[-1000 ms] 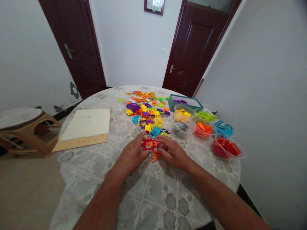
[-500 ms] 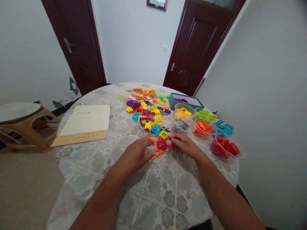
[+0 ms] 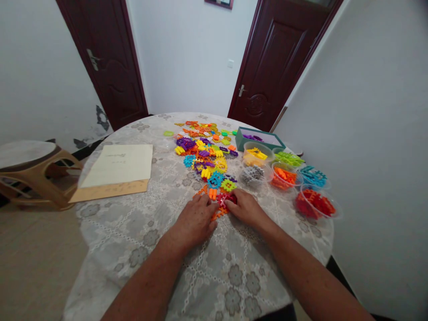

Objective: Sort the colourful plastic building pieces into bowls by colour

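Observation:
Low over the near end of a pile of plastic interlocking pieces, both my hands are close together. Between the thumb and fingers of my right hand (image 3: 246,207) is a red interlocking piece (image 3: 223,199), partly covered by the fingertips. My left hand (image 3: 198,219) is curled at the left edge of an orange interlocking piece (image 3: 220,214), its fingertips also beside the red one. That orange piece lies partly beneath the red one. Just beyond are a small orange block (image 3: 213,193), a lime-green square piece (image 3: 229,185) and a blue piece (image 3: 216,180).
The multicoloured pile (image 3: 203,154) runs toward the table's far side. On the right stand tubs of yellow (image 3: 256,154), grey (image 3: 253,174), orange (image 3: 284,175), blue (image 3: 313,177) and red pieces (image 3: 314,205), plus a green box (image 3: 260,141). Paper sheets (image 3: 117,165) lie left.
My right hand has moved left with the red piece, bringing it over the orange one. My left hand has shifted slightly, and its fingers have closed in beside the pieces.

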`<state>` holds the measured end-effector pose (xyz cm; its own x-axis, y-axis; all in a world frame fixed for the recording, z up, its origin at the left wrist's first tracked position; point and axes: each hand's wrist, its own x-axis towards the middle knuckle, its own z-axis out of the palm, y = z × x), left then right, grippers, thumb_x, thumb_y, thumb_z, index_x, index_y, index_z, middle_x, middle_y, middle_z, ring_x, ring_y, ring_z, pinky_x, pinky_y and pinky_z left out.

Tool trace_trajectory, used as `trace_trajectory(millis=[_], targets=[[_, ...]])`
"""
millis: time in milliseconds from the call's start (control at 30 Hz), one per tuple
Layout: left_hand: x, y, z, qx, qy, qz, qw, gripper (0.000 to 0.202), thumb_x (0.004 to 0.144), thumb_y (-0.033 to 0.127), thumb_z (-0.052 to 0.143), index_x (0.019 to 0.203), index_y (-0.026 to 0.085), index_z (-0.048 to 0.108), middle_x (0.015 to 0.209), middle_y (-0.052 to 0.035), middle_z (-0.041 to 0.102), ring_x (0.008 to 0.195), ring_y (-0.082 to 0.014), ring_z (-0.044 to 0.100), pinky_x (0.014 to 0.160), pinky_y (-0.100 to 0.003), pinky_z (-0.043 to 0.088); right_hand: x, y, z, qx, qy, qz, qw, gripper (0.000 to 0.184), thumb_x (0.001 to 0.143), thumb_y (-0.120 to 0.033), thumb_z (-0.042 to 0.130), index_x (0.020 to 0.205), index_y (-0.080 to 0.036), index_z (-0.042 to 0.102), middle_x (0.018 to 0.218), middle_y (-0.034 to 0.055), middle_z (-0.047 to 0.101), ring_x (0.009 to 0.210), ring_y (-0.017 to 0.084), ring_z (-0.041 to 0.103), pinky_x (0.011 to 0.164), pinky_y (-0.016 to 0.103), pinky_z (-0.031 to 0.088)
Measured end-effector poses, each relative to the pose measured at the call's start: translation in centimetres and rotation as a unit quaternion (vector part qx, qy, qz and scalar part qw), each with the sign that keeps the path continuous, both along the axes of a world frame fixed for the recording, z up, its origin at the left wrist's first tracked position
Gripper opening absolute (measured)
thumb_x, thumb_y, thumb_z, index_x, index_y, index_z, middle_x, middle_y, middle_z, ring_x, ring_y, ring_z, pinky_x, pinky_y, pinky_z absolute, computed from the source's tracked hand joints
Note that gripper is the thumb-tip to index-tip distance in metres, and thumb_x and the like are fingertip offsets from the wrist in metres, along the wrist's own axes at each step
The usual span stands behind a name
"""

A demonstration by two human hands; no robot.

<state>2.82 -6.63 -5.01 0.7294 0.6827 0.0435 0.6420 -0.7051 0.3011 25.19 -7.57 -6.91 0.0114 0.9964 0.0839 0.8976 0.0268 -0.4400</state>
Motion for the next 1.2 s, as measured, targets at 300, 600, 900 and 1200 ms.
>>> trace_trajectory(millis=[300,600,900,1200], targets=[[-0.1,0.5,0.1,-0.005,0.0,-0.006,1.0,0.04,0.092,0.029,0.06,0.131,0.025,0.066,0.131,-0.0122,0.062,0.126,-0.0301,0.054,0.112,-0.046,0.042,0.4,0.5,-0.8,-0.006,0.301,0.005,0.954,0.019,0.084,-0.029,0.07,0.097,-0.023,0.058,0.081,-0.0034,0.064,0.07,0.015,0.057,0.062,0.025,0.041],[-0.4,2.0,-0.7,-0.005,0.001,-0.019,1.0,0.027,0.096,0.026,0.055,0.118,0.022,0.071,0.125,-0.0124,0.068,0.116,-0.0292,0.061,0.104,-0.043,0.047,5.8,-2.7,5.0,0.1,0.235,-0.043,0.966,0.031,0.093,-0.03,0.063,0.121,-0.022,0.071,0.099,0.0018,0.074,0.084,0.017,0.066,0.076,0.03,0.051],[-0.4,2.2,-0.4,-0.034,-0.015,0.004,0.999,0.034,0.099,0.024,0.044,0.121,0.022,0.07,0.128,-0.0134,0.07,0.12,-0.0298,0.06,0.109,-0.047,0.046,20.8,-8.9,9.1,0.16,0.01,-0.201,0.966,0.035,0.092,-0.035,0.059,0.12,-0.019,0.074,0.099,0.0064,0.077,0.081,0.02,0.068,0.075,0.032,0.053],[-1.1,3.1,-2.7,-0.025,-0.038,0.038,0.998,0.043,0.097,0.026,0.043,0.134,0.02,0.064,0.14,-0.0155,0.065,0.133,-0.031,0.059,0.116,-0.045,0.045,24.6,-11.4,8.9,0.08,-0.076,-0.112,0.988,0.037,0.091,-0.026,0.062,0.125,-0.023,0.074,0.116,0.0084,0.079,0.093,0.022,0.072,0.089,0.037,0.057]])
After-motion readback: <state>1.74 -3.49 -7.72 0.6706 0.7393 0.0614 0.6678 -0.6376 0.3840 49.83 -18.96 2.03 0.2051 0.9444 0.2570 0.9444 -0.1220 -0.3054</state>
